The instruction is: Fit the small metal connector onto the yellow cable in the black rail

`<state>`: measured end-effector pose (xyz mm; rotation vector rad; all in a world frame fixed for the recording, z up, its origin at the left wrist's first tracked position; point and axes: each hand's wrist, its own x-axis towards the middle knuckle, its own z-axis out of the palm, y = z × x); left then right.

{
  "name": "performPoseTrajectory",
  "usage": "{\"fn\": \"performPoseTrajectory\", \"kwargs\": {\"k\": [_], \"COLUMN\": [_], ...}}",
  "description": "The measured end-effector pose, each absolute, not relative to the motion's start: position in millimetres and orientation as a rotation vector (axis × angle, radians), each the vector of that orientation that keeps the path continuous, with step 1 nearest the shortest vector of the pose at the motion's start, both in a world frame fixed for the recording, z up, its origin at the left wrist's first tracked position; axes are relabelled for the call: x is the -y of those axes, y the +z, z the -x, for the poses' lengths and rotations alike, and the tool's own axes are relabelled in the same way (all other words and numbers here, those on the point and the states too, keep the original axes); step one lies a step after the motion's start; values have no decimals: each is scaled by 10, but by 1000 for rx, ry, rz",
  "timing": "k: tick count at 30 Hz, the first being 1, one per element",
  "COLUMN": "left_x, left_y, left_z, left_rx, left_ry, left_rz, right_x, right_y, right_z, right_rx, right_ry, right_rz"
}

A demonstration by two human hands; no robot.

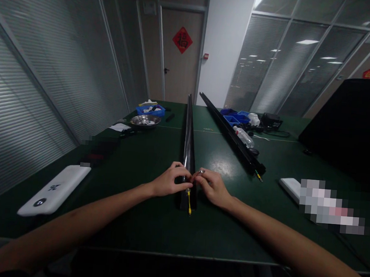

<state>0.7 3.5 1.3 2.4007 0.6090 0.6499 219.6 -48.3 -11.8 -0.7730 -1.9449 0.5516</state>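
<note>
A long black channel-shaped rail (189,145) lies lengthwise on the green table, its near end in front of me. My left hand (170,181) reaches over this end from the left, thumb and fingers curled together. From the right, my right hand (212,188) meets it with a pinch at the rail's right edge. The fingertips nearly touch, and whatever small piece they hold is hidden. Just below them a short yellow wire (189,202) with a metal lug hangs out over the rail's near end.
Another black rail (233,136) lies slanted at right, with a wire at its end. Beyond it are a plastic bottle (244,137) and blue bins (231,120). At left stand a metal bowl (145,121), a blue basket (151,110) and a white case (55,190). A dark screen (349,130) rises at right.
</note>
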Motion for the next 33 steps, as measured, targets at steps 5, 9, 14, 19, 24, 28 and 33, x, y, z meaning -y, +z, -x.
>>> {"fn": "performPoseTrajectory", "kwargs": {"k": [5, 9, 14, 19, 24, 28, 33], "left_x": [-31, -21, -16, -13, -34, -41, -21], "left_y": [12, 19, 16, 13, -9, -14, 1], "left_z": [-13, -14, -15, -17, -13, -11, -16], "left_rx": [-608, -612, -632, -618, -594, -587, -604], "left_ry": [646, 644, 643, 671, 657, 643, 661], "left_rz": [-2399, -2403, -2415, -2425, -2437, -2439, -2442], "right_x": [509, 521, 498, 486, 497, 490, 476], "right_y": [-95, -85, -104, -111, -113, -120, -120], "right_z": [-2182, -2176, -2183, -2181, -2174, -2176, -2184], "right_rx": [1933, 1938, 1943, 1946, 1935, 1937, 1953], "right_ry": [552, 559, 581, 590, 557, 561, 577], "right_rz": [811, 824, 788, 766, 822, 810, 776]}}
